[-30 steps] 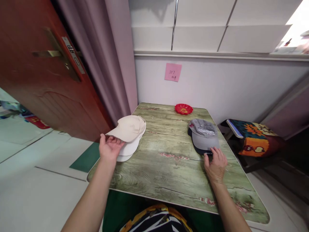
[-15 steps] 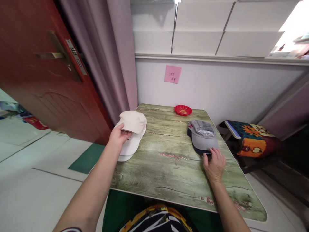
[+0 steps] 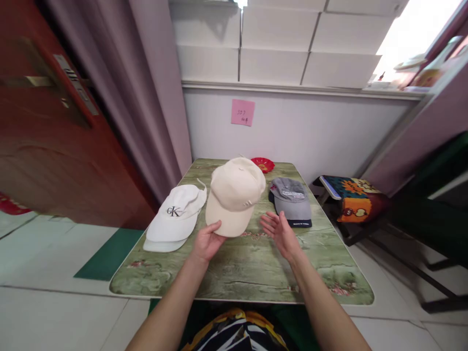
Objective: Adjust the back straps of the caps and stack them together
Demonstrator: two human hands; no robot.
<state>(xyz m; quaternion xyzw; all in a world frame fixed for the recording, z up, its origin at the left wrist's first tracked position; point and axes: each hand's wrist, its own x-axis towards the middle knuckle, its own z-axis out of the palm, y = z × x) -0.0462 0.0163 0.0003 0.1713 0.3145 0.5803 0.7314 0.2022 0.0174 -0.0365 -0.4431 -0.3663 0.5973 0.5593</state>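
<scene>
My left hand (image 3: 209, 242) grips the brim of a cream cap (image 3: 236, 190), holding it up above the middle of the table. My right hand (image 3: 281, 234) is open, fingers spread, a little to the right of that cap and touching nothing. On the table's left side lies a white cap (image 3: 179, 212) with dark letters, stacked over another pale cap whose brim (image 3: 164, 245) shows beneath. Right of centre, a grey cap (image 3: 291, 200) rests over a dark navy one (image 3: 300, 223), just beyond my right hand.
A red scalloped dish (image 3: 263, 164) stands at the table's (image 3: 234, 280) back edge, partly behind the cream cap. Pink note (image 3: 243, 112) on the wall. A stool with a colourful cover (image 3: 353, 200) is at the right, a brown door (image 3: 54, 146) at the left.
The cream cap has left the stack on the left and moved right in my left hand, uncovering the lettered white cap. My right hand has come away from the grey cap, and the view has shifted.
</scene>
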